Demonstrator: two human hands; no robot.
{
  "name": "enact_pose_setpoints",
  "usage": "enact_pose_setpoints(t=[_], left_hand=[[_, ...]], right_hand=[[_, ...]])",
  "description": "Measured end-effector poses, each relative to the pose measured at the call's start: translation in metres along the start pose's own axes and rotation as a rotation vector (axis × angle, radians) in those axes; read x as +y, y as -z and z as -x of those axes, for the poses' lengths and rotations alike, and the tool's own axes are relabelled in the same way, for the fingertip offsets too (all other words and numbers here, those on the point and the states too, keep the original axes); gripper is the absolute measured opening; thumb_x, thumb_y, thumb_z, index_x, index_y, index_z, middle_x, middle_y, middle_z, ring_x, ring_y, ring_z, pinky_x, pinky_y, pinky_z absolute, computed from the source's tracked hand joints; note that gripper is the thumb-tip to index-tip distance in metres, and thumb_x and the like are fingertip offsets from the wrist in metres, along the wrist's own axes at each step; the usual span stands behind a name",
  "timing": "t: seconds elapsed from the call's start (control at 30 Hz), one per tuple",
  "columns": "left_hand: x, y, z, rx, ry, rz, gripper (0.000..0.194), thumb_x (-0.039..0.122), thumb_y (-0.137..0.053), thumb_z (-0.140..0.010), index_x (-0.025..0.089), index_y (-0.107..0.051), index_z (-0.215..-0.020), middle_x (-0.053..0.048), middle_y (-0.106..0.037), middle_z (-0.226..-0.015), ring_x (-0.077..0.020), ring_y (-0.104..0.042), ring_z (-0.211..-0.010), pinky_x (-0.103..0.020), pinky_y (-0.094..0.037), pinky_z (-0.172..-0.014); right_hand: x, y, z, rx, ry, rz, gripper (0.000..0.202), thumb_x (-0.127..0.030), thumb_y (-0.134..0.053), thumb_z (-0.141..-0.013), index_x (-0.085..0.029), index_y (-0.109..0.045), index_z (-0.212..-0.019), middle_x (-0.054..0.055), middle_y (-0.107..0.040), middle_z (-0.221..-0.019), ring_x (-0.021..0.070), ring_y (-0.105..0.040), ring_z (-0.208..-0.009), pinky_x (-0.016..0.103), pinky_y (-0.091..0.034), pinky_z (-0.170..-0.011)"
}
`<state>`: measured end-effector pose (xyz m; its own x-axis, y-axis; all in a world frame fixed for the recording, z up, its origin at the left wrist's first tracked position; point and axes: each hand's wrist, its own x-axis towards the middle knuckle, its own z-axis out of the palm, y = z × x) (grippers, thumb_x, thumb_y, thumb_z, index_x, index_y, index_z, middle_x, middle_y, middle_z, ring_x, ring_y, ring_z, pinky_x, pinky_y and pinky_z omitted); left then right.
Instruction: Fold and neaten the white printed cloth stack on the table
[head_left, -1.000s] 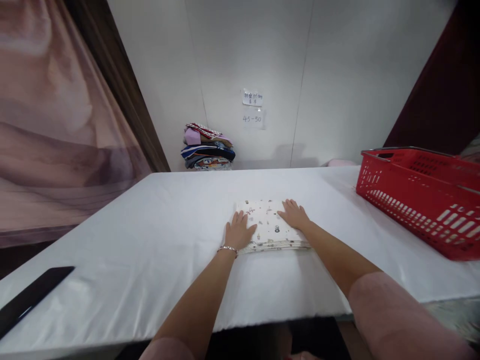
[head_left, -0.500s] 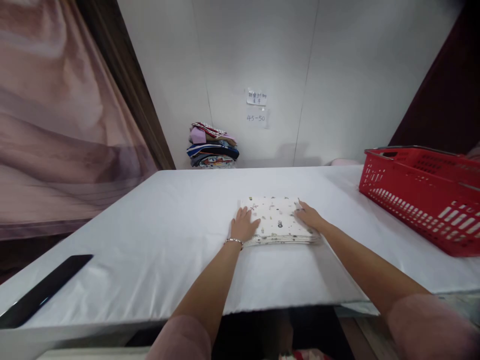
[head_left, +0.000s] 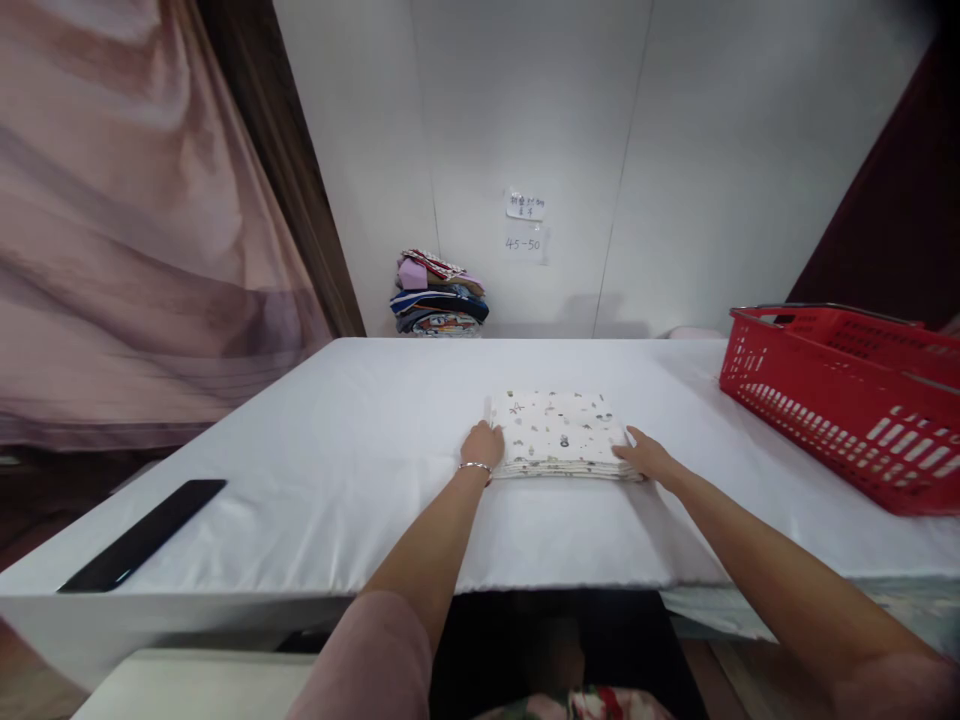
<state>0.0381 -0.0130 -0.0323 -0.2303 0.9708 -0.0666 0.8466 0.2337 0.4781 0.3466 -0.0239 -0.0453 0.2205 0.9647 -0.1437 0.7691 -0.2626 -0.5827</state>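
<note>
A folded white cloth with a small scattered print lies flat on the white-covered table, its layered folds showing along the near edge. My left hand, with a bracelet at the wrist, is closed round the cloth's left edge, fingertips partly hidden. At the near right corner my right hand grips the cloth, thumb on top and the index finger along the side.
To the right stands a red plastic basket. A dark, flat phone-like object lies near the table's left front edge. Folded fabrics are stacked beyond the far edge, by a wall with paper signs. A pink curtain hangs at left.
Both hands have slid from lying open on top of the cloth outward to its left and right edges, and their fingers have closed there. The head view has shifted slightly.
</note>
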Motion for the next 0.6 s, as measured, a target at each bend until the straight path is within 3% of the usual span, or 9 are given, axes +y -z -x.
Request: enact_pose_setpoints(t=[0.17, 0.3, 0.4, 0.47, 0.6], left_hand=[[-0.009, 0.002, 0.015, -0.062, -0.045, -0.009, 0.036, 0.039, -0.036, -0.086, 0.014, -0.048, -0.11, -0.015, -0.062, -0.107, -0.0243, -0.059, -0.099, -0.033, -0.043, -0.079], [-0.009, 0.007, 0.02, -0.029, -0.092, -0.042, 0.048, 0.041, -0.042, -0.083, 0.014, -0.041, -0.122, -0.016, -0.055, -0.12, -0.0256, -0.054, -0.106, -0.035, -0.042, -0.083], [0.004, 0.009, 0.01, 0.108, -0.255, -0.078, 0.054, 0.04, -0.04, -0.084, 0.014, -0.034, -0.13, -0.015, -0.039, -0.138, -0.0247, -0.038, -0.124, -0.035, -0.035, -0.096], [0.014, 0.005, -0.001, 0.141, -0.375, -0.11, 0.052, 0.041, -0.035, -0.086, 0.016, -0.033, -0.132, -0.011, -0.026, -0.146, -0.023, -0.023, -0.133, -0.037, -0.025, -0.104], [0.019, -0.011, -0.019, 0.006, -0.374, -0.163, 0.053, 0.045, -0.03, -0.087, 0.021, -0.031, -0.134, -0.006, -0.015, -0.15, -0.0244, -0.011, -0.137, -0.046, -0.016, -0.107]], right_hand=[[0.014, 0.009, 0.018, -0.059, 0.016, -0.127, 0.072, -0.043, -0.056, -0.073, -0.019, -0.032, -0.138, 0.01, -0.062, -0.101, 0.0219, -0.061, -0.084, 0.031, -0.047, -0.068], [0.027, 0.01, 0.024, -0.102, 0.007, -0.043, 0.076, -0.045, -0.055, -0.073, -0.018, -0.03, -0.139, 0.011, -0.063, -0.096, 0.0228, -0.062, -0.078, 0.033, -0.048, -0.065], [0.018, 0.009, 0.016, -0.022, 0.135, 0.178, 0.078, -0.039, -0.057, -0.072, -0.016, -0.027, -0.14, 0.014, -0.06, -0.11, 0.0284, -0.058, -0.097, 0.038, -0.045, -0.08], [0.002, 0.006, 0.009, 0.058, 0.286, 0.28, 0.074, -0.035, -0.055, -0.073, -0.016, -0.029, -0.139, 0.015, -0.049, -0.128, 0.0295, -0.046, -0.117, 0.04, -0.037, -0.094], [-0.039, -0.009, -0.002, 0.096, 0.539, 0.313, 0.063, -0.042, -0.043, -0.082, -0.017, -0.03, -0.138, 0.009, -0.026, -0.146, 0.0244, -0.02, -0.134, 0.04, -0.021, -0.107]])
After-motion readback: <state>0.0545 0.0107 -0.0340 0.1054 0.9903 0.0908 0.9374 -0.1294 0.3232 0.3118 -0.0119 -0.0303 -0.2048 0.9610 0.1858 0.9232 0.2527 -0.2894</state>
